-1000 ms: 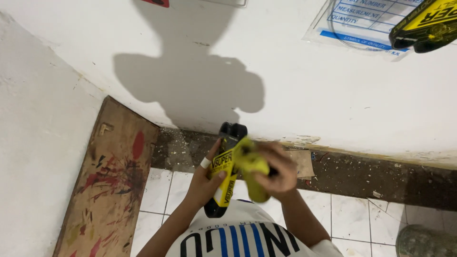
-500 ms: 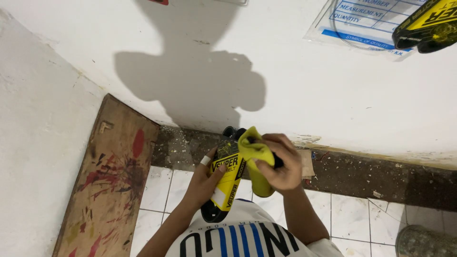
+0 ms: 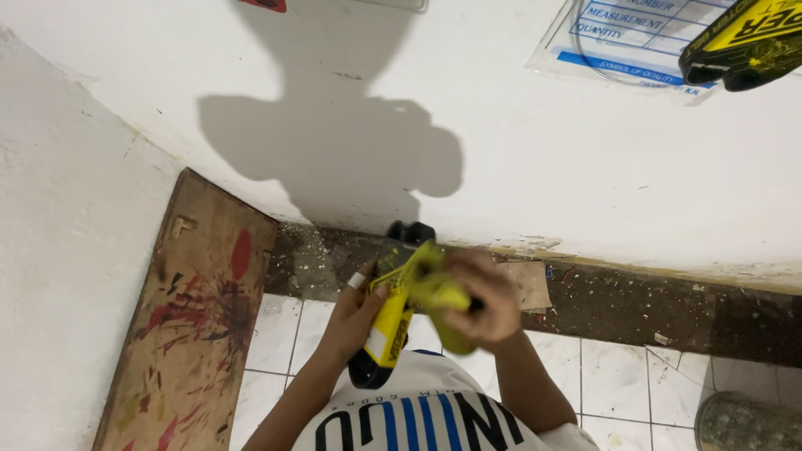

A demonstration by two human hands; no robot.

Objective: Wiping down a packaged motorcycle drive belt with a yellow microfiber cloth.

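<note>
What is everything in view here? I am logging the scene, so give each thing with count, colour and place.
Power tool: one, yellow and black, held upright at centre.
Cloth: one, yellow-green, pressed against the tool.
Wooden board: one, brown with red paint smears, leaning at left.
Wall: white, across the top.
Plastic-covered sheet: one, white and blue, on the wall, upper right.
Second tool: one, yellow and black, top right corner.
Floor tiles: white, below.
Left hand: gripping the tool.
Right hand: holding the cloth.

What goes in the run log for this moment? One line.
left hand: grips yellow-black tool | right hand: presses yellow cloth on tool | paint-stained board at left
</note>
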